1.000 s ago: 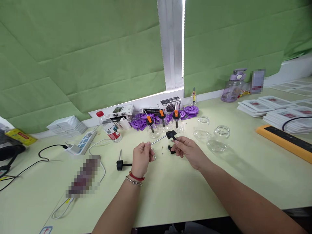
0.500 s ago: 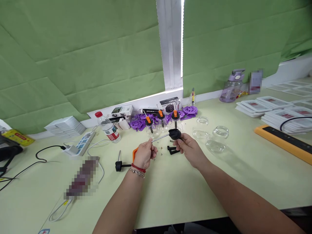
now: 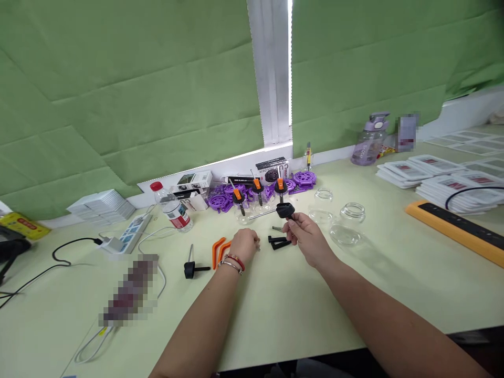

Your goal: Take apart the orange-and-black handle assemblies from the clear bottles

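Observation:
My right hand [image 3: 309, 239] grips a black sprayer head [image 3: 285, 210] by its lower stem, its thin metal tube [image 3: 263, 212] pointing left. Low over the table, my left hand [image 3: 244, 245] has its fingers drawn together near some tiny parts; what they hold, if anything, is hidden. Beside the left wrist lie orange levers [image 3: 217, 253]. Two black plastic levers [image 3: 279, 242] and a small spring [image 3: 277, 229] rest between the hands. Further left, a second black sprayer head [image 3: 189, 270] lies with its tube up.
Behind the hands stand several clear bottles with black heads and orange levers [image 3: 257, 185], backed by purple plastic parts [image 3: 305, 179]. Clear glass bottles [image 3: 346, 233] lie to the right. A water bottle [image 3: 173, 209], power strip [image 3: 134, 233] and cables are left; an orange-black bar [image 3: 452, 231] is right.
My left hand has let go of the metal tube and moved down and slightly right to the table. My right hand still holds the sprayer head, now slightly higher.

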A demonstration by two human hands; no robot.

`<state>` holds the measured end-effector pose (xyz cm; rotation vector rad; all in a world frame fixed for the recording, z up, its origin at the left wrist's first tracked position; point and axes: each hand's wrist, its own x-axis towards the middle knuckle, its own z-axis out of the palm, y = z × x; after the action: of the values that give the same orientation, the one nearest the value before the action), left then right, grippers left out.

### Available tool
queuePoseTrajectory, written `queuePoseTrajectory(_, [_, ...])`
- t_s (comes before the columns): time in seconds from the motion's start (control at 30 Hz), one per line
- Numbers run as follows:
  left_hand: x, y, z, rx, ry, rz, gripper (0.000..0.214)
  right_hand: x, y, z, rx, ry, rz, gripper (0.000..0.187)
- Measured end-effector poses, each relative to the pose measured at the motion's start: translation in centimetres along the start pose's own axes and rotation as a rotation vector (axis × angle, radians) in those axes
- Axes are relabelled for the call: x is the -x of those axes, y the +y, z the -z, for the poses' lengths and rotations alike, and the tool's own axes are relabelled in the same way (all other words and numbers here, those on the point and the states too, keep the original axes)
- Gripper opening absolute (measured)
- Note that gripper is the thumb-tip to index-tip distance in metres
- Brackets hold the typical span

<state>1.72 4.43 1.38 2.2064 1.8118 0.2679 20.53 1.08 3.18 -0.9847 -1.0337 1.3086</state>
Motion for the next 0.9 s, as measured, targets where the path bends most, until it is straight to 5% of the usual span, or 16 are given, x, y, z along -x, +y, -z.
queuePoseTrajectory(0.9, [0.0,0.9,-0.2,0.047,0.036,-0.03,0.016,0.0,0.3,0.0,0.001,-0.037,-0.002,0.021])
